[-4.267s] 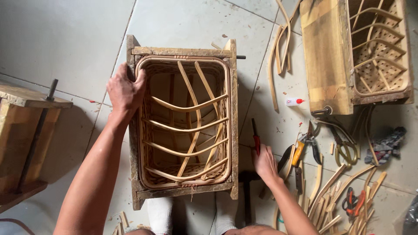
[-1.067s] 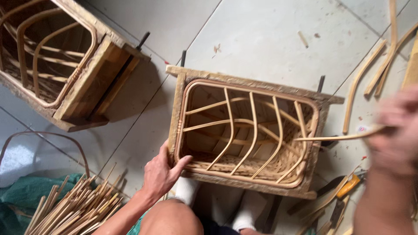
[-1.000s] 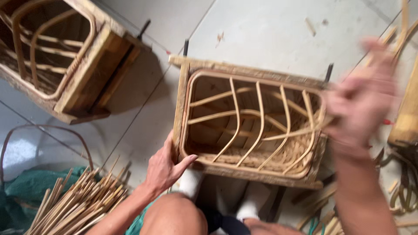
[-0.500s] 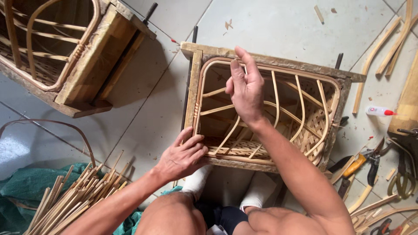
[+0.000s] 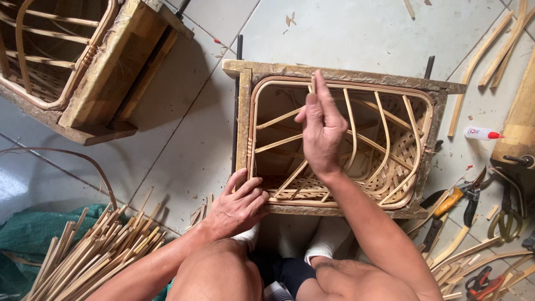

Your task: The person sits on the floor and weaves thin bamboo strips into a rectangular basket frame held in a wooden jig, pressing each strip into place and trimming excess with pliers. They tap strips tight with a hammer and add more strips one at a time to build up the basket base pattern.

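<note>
Both hands were engaged: left hand (image 5: 238,205) lay flat-fingered, bracing the wooden mould (image 5: 243,120) on the floor, while right hand (image 5: 320,131) pinched a thin rattan strip (image 5: 313,83) upright at the basket frame's (image 5: 340,86) far rim, where over-bending risked snapping it.

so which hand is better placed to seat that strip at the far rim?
Right hand, likely: it pinches the strip at the basket frame's far rim. Left hand rests flat on the wooden mould's near corner.
</note>
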Demonstrator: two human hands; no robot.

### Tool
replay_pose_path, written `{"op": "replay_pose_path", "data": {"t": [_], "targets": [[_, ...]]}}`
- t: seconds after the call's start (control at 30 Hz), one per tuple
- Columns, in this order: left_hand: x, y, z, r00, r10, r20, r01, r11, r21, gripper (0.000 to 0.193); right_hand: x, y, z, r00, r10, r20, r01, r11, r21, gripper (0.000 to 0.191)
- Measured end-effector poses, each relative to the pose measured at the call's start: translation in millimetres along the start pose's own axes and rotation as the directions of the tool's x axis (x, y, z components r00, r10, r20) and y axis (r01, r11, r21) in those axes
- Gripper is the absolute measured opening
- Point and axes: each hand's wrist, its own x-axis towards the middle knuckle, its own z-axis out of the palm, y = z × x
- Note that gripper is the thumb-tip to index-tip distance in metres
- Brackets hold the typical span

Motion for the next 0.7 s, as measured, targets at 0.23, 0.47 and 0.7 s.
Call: {"op": "replay_pose_path", "data": {"t": [0.23, 0.47, 0.7], "targets": [[3.1, 3.8, -3.9, 1.0, -0.011, 0.01, 0.011, 1.0, 0.005, 0.037, -1.2, 5.8, 3.7, 0.998, -0.059, 0.004, 0.059, 0.996, -0.062, 0.04], [3.1, 4.1, -1.5, 1.0, -0.008, -0.003, 0.008, 1.0, -0.015, 0.036, -1.5, 16.5, 6.8, 0.994, -0.097, 0.052, 0.101, 0.991, -0.092, 0.041], [7.0, -0.6, -6.6, 0.999, 0.037, -0.011, -0.038, 0.999, -0.024, 0.042, -2.1, 1.2, -4.6, 0.988, -0.123, 0.091, 0.149, 0.913, -0.379, 0.044]]}}
